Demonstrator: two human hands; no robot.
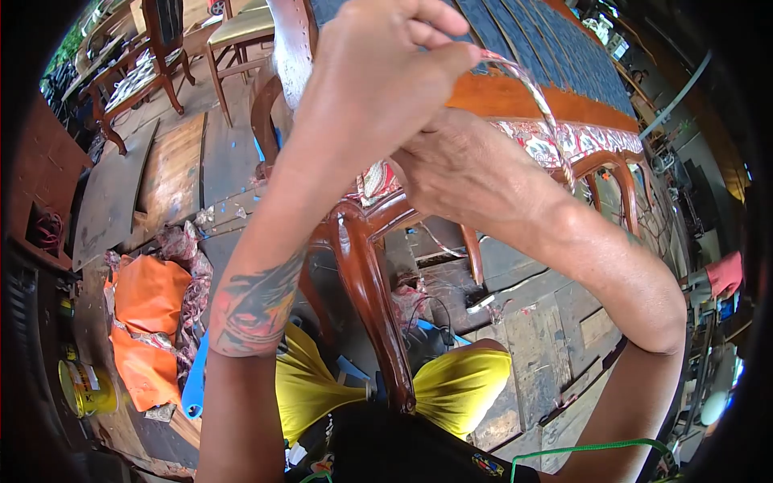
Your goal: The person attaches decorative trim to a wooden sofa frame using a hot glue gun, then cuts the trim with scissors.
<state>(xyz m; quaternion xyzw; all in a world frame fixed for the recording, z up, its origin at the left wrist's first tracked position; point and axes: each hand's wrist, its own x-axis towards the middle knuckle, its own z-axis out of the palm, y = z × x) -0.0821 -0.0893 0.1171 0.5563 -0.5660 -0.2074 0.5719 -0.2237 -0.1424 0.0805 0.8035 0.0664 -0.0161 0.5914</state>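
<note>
My left hand (394, 60), on the tattooed forearm, is raised over the chair with thumb and finger pinched on a twisted red-and-white cord (541, 101). From the pinch the cord arcs right and hangs down past the seat edge. My right hand (467, 161) reaches in from the right beneath the left one, at the front corner of the seat; its fingertips are hidden behind the left wrist. The wooden chair (354, 266) has a glossy brown curved leg between my knees. Red-and-white floral fabric (535, 141) covers the seat edge, and blue patterned fabric (564, 56) lies behind it.
Orange material (149, 322) and fabric scraps lie on the plank floor to the left, near a yellow can (87, 388) and a blue-handled tool (195, 382). Other wooden chairs (149, 68) stand at the back left. A cable (519, 286) crosses the floor.
</note>
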